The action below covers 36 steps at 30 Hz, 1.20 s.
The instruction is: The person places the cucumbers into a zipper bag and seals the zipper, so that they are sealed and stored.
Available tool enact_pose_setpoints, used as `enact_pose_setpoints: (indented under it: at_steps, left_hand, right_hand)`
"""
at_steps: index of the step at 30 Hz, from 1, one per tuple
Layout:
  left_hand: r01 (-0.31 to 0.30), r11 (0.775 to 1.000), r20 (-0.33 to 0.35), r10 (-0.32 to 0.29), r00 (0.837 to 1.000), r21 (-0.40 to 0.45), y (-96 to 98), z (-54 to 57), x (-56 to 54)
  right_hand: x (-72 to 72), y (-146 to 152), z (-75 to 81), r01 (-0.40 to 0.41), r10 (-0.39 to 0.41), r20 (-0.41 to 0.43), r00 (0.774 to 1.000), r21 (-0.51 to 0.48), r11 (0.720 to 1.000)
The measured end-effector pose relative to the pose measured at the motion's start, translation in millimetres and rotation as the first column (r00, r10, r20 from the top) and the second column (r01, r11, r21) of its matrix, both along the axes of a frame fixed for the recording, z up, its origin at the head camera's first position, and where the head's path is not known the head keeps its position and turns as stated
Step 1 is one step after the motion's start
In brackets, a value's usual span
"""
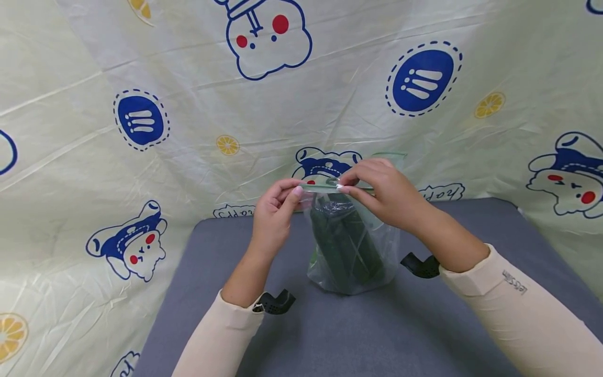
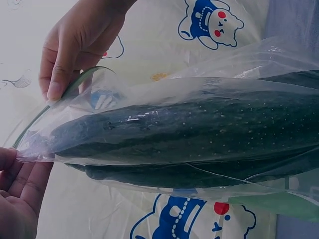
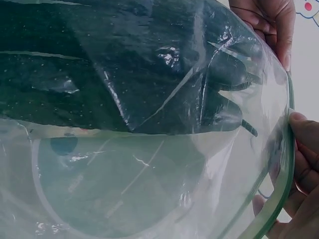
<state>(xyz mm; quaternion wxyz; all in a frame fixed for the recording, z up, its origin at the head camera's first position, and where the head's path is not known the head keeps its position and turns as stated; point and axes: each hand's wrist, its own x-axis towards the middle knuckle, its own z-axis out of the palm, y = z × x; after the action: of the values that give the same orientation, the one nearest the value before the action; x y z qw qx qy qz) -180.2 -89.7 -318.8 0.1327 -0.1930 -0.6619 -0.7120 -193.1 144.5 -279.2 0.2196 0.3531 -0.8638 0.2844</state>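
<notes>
A clear zip bag (image 1: 350, 280) with a green zip strip (image 3: 284, 191) stands upright on the table, mouth upward. Dark green, pale-specked cucumbers (image 2: 199, 127) fill it, their thin stems (image 3: 249, 127) pointing toward the mouth. My left hand (image 1: 275, 207) pinches the left end of the strip between thumb and fingers. Farther right along the same strip, my right hand (image 1: 383, 191) pinches at a small white slider (image 1: 339, 186). How far the strip is closed I cannot tell. Both hands also show in the left wrist view, the left hand (image 2: 20, 199) low and the right hand (image 2: 82, 50) above.
The bag stands on a grey cloth-covered table (image 1: 377, 335). Behind it hangs a pale sheet (image 1: 188, 68) printed with cartoon bears and orange slices. Black curved pieces stick out at the left wrist (image 1: 277, 302) and the right wrist (image 1: 419, 266).
</notes>
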Motion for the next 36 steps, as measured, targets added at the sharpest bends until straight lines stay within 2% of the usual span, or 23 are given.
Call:
enact_pose_setpoints:
  at_steps: [10,16,25,29,36]
  left_hand:
    - [0.006,1.0,-0.001,-0.006,1.0,0.029,-4.3,-2.6,-0.5]
    - [0.004,0.999,0.013,-0.005,1.0,0.042,-7.3,-3.0,0.1]
    - [-0.017,0.999,-0.013,0.017,1.0,0.037,-11.5,-5.0,-2.0]
    - [-0.034,0.997,-0.003,0.034,0.999,0.067,-13.8,-4.8,-2.7]
    - [-0.064,0.99,0.022,0.062,0.998,0.125,-20.0,-6.2,-6.0]
  right_hand:
    - [1.6,5.1,-1.1,-0.002,0.003,-0.012,1.0,0.06,0.998]
    - [0.5,9.9,-4.5,-0.011,0.013,-0.019,1.0,0.06,0.998]
    - [-1.7,15.9,-5.7,-0.037,0.042,-0.088,0.995,0.052,0.998]
    - [-1.8,18.1,-4.7,-0.043,0.047,-0.098,0.994,0.04,0.998]
    - [-3.0,24.4,-5.4,-0.007,0.012,-0.101,0.995,0.054,0.999]
